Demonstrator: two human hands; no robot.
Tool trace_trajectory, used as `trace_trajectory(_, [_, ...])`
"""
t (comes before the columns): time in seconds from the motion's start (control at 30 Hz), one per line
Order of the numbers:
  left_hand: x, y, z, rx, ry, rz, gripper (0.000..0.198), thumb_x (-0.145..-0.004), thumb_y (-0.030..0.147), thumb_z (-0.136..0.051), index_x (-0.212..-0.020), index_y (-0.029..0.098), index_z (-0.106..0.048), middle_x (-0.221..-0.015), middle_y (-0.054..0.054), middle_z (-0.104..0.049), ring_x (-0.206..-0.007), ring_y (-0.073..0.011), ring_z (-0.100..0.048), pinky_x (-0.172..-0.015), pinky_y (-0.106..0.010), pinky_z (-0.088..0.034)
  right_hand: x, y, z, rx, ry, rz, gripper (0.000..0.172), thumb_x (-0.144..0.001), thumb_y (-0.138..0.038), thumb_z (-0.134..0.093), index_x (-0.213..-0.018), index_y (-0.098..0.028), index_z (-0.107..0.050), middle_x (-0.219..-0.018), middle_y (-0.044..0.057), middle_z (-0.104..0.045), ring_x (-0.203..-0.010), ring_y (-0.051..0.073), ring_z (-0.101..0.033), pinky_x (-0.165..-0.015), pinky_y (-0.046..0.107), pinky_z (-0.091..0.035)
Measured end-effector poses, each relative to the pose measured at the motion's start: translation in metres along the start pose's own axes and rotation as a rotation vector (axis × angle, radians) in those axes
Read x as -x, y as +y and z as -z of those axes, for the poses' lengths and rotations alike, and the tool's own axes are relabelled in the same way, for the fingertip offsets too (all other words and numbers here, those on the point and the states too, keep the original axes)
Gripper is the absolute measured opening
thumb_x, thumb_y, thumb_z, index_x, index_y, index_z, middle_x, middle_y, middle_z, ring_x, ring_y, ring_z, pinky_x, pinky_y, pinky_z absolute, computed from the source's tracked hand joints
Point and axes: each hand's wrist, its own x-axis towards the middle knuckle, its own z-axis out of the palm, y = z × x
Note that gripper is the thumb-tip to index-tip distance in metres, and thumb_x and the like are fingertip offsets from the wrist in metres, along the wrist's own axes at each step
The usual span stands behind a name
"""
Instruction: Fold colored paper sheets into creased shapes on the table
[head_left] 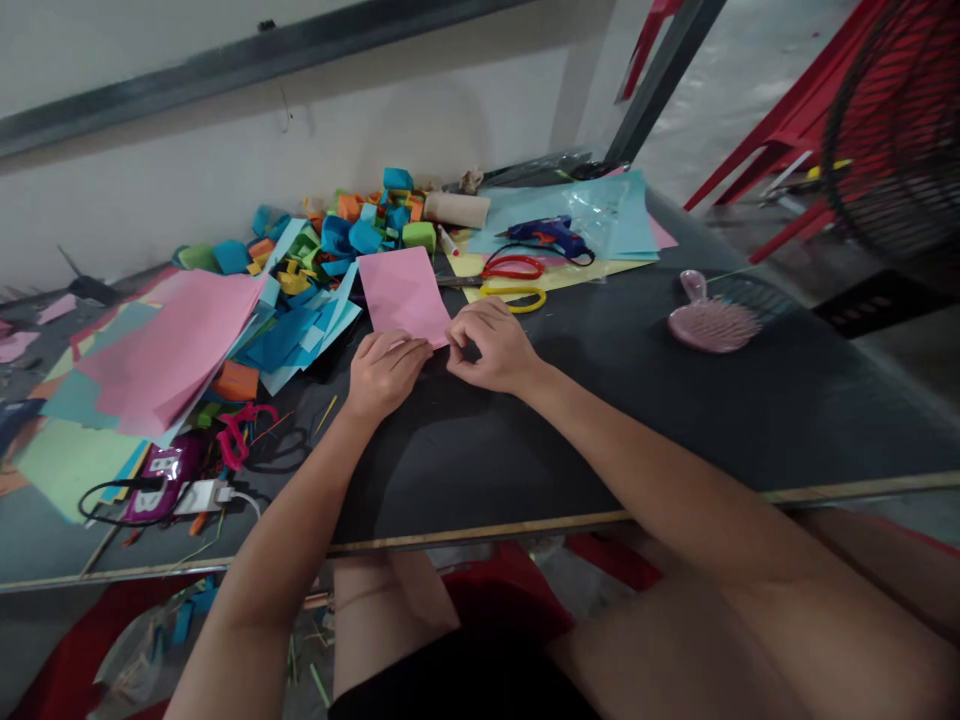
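Observation:
A small pink sheet of paper (405, 290) lies on the dark table in front of me. My left hand (388, 372) rests on its near left edge, fingers together and pressing the paper. At the near right corner, my right hand (491, 345) pinches the paper's edge between thumb and fingertips. Just beyond the right hand are scissors with one red and one yellow handle loop (529, 297); their blades run toward the pink sheet. Behind the sheet sits a heap of curled blue, green and orange paper pieces (364, 235).
Left are stacked coloured sheets (176, 340) and a purple device (166, 475) with cables. A blue glue gun (551, 237) lies on blue and yellow paper, near a cardboard tube (456, 209). A pink hairbrush (714, 322) lies right; a fan (896, 140) stands beyond the table's right end.

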Motion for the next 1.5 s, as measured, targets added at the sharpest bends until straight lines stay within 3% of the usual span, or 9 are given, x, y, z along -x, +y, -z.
trace_trajectory(0.33, [-0.002, 0.004, 0.001, 0.104, -0.004, 0.024, 0.017, -0.093, 0.029, -0.059, -0.094, 0.026, -0.075, -0.098, -0.005, -0.078, -0.101, -0.0238, -0.068, -0.086, -0.041, -0.048, -0.001, -0.001, -0.001, 0.039, -0.02, 0.017, 0.022, -0.069, -0.011, -0.054, -0.072, -0.025, -0.037, -0.071, 0.0, -0.057, -0.075, 0.021, -0.053, -0.078, 0.038, -0.038])
trace_trajectory(0.53, [-0.003, 0.006, -0.003, 0.024, -0.025, -0.032, 0.02, -0.095, 0.029, -0.056, -0.096, 0.024, -0.075, -0.099, -0.005, -0.078, -0.104, -0.024, -0.067, -0.085, -0.04, -0.048, 0.0, -0.001, -0.003, 0.036, -0.039, 0.036, 0.021, -0.069, -0.013, -0.054, -0.072, -0.025, -0.037, -0.071, 0.0, -0.058, -0.073, 0.02, -0.052, -0.076, 0.037, -0.037])
trace_trajectory(0.93, [-0.002, 0.008, -0.003, -0.118, 0.113, -0.169, 0.018, -0.094, 0.021, -0.057, -0.095, 0.021, -0.075, -0.091, -0.004, -0.078, -0.095, -0.0188, -0.067, -0.082, -0.034, -0.047, 0.0, 0.001, -0.001, -0.026, 0.015, 0.056, 0.026, -0.067, -0.01, -0.055, -0.072, -0.025, -0.035, -0.068, -0.002, -0.058, -0.069, 0.018, -0.052, -0.075, 0.036, -0.038])
trace_trajectory(1.2, [0.002, -0.004, 0.006, -0.123, 0.135, -0.051, 0.016, -0.093, 0.024, -0.059, -0.094, 0.022, -0.075, -0.09, -0.005, -0.078, -0.094, -0.0217, -0.068, -0.082, -0.038, -0.046, -0.003, 0.011, 0.011, -0.041, 0.091, -0.012, 0.03, -0.064, -0.009, -0.055, -0.072, -0.025, -0.032, -0.07, -0.003, -0.059, -0.07, 0.019, -0.055, -0.077, 0.037, -0.039])
trace_trajectory(1.37, [-0.001, 0.003, 0.003, -0.102, 0.115, -0.145, 0.014, -0.092, 0.022, -0.06, -0.094, 0.021, -0.074, -0.09, -0.003, -0.078, -0.093, -0.02, -0.069, -0.08, -0.035, -0.047, -0.003, 0.001, 0.003, -0.075, 0.053, 0.053, 0.027, -0.066, -0.009, -0.056, -0.075, -0.025, -0.035, -0.072, -0.002, -0.06, -0.073, 0.019, -0.056, -0.077, 0.037, -0.038])
trace_trajectory(1.5, [-0.002, 0.005, 0.0, -0.088, 0.1, -0.137, 0.014, -0.092, 0.021, -0.06, -0.094, 0.022, -0.074, -0.091, -0.003, -0.078, -0.094, -0.0199, -0.069, -0.08, -0.035, -0.047, -0.003, 0.0, 0.0, -0.062, -0.002, 0.037, 0.026, -0.066, -0.011, -0.055, -0.074, -0.025, -0.034, -0.069, -0.003, -0.057, -0.071, 0.019, -0.053, -0.077, 0.037, -0.037])
